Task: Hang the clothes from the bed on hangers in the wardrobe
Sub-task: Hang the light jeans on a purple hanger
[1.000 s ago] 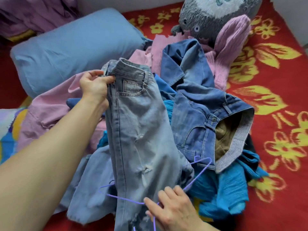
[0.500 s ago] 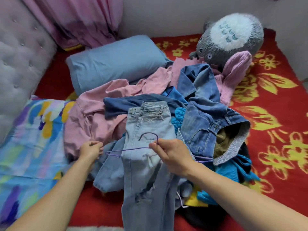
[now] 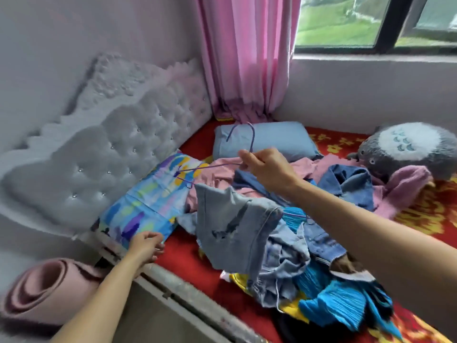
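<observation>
Purple hanger, pale blue jeans with darker ripped patches, red bedcover with yellow flowers, light blue pillow, second pillow in blue, yellow and purple brushstrokes, pink curtain, grey tufted headboard, grey-and-white plush toy, turquoise garment

No readable text, labels, brands or numbers anywhere in view

Pale blue ripped jeans draped over a thin purple wire hanger.
The hanger is held up above the red flowered bed cover, tilted, with its hook upward. The jeans are folded over its lower bar, and the legs hang down to a loose heap of clothes in dark denim, pink and bright blue, which is spread over the middle of the bed.
</observation>
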